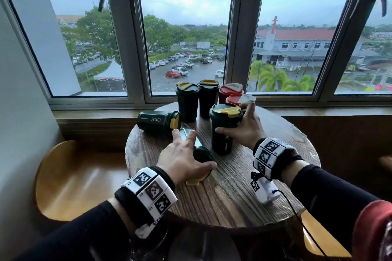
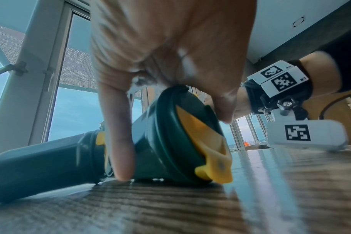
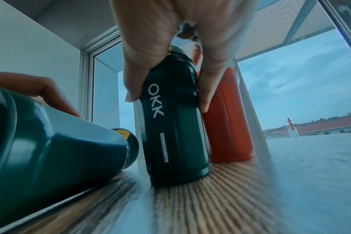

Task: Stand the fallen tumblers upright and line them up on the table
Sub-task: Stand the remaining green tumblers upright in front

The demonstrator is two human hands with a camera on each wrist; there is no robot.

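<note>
On the round wooden table (image 1: 222, 203) my left hand (image 1: 186, 154) grips a fallen dark green tumbler (image 1: 201, 153) near its yellow-flapped lid. The left wrist view shows a finger and thumb on either side of that tumbler (image 2: 170, 142), which lies on its side. My right hand (image 1: 248, 127) holds another green tumbler (image 1: 222, 133) marked OKK, thumb left and fingers right (image 3: 206, 88), its base (image 3: 178, 174) on the wood. A second fallen green tumbler (image 1: 157, 122) lies at the left edge. Two green (image 1: 187, 101) and two red tumblers (image 1: 230, 91) stand at the back.
The window sill (image 1: 95, 112) runs just behind the table. A curved wooden seat (image 1: 80, 176) stands at the left and another at the lower right (image 1: 318, 239). The front half of the table holds only my right wrist's camera (image 1: 265, 188).
</note>
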